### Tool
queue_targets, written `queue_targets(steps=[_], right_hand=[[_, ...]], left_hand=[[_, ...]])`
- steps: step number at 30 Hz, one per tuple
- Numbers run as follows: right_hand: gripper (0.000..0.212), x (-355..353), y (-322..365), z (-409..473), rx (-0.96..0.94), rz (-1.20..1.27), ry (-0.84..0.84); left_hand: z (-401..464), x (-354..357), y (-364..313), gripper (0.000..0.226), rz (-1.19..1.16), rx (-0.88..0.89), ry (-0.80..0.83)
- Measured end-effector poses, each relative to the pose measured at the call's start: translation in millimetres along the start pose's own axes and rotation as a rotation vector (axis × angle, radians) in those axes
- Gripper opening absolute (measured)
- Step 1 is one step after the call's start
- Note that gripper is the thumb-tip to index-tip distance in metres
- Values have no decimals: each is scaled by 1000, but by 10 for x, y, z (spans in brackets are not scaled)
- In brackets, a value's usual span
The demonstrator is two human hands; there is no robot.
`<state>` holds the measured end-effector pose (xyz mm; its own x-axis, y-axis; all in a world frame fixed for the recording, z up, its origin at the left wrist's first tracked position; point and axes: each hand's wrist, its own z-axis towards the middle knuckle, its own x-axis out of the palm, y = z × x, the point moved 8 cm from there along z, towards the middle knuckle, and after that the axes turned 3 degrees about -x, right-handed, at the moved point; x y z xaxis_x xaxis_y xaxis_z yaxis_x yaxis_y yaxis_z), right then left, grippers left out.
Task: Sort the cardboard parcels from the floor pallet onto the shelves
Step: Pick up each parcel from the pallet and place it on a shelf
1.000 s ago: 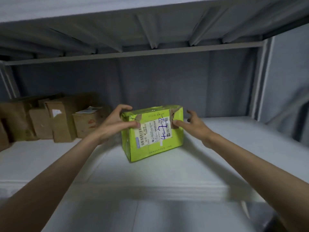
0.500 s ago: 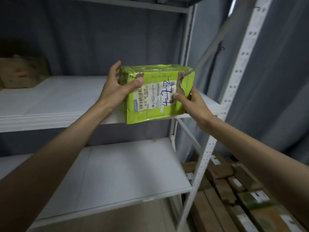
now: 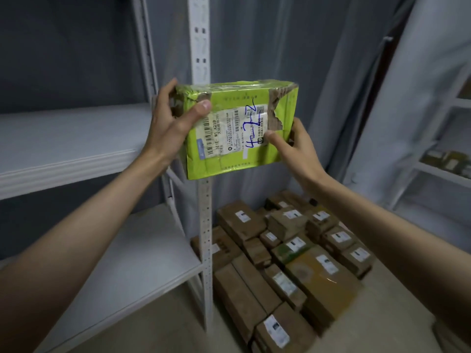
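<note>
I hold a lime-green parcel (image 3: 237, 128) in the air with both hands, its white label with blue handwriting facing me. My left hand (image 3: 170, 123) grips its upper left corner, thumb across the front. My right hand (image 3: 293, 146) holds its lower right edge, thumb on the label. The parcel hangs in front of the white shelf upright (image 3: 201, 47), to the right of the upper shelf (image 3: 63, 149). Several brown cardboard parcels (image 3: 288, 253) with white labels lie packed together on the floor below.
A lower white shelf (image 3: 114, 271) juts out at the left, above the bare floor (image 3: 165, 322). Grey curtain covers the back wall. A second white rack (image 3: 438, 169) with small items stands at the far right.
The green parcel stood on the upper shelf a second ago. Both hands have lifted it off and carried it right, past the shelf's end; my view has swung right and down to the floor parcels.
</note>
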<state>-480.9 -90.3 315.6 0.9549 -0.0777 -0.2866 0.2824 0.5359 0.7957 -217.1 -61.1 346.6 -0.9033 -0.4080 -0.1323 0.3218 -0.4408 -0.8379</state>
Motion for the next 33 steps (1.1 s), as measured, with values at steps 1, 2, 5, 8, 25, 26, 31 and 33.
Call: queue_targets(steps=[1, 2, 5, 8, 25, 26, 31, 33], right_hand=[[29, -171, -114, 13, 14, -4, -18], [30, -336, -233, 24, 30, -8, -37], [30, -804, -615, 53, 73, -18, -81], [33, -1171, -1049, 62, 131, -9, -83], [24, -1461, -3753, -232, 558, 70, -30], [28, -1394, -3908, -235, 590, 70, -23], [35, -950, -4739, -165, 779, 94, -14], [30, -714, -5095, -73, 833, 79, -2]], left_hand=[[7, 210, 1, 113, 6, -4, 4], [8, 422, 12, 115, 2, -15, 8], [-3, 1053, 98, 115, -24, -56, 31], [-58, 1617, 263, 105, -49, -93, 37], [-641, 3326, 2290, 78, 20, -517, 168], [-633, 3384, 2466, 74, 14, -553, 165], [-499, 3625, 3507, 64, 6, -705, 167], [-409, 3677, 3974, 66, 8, -748, 163]])
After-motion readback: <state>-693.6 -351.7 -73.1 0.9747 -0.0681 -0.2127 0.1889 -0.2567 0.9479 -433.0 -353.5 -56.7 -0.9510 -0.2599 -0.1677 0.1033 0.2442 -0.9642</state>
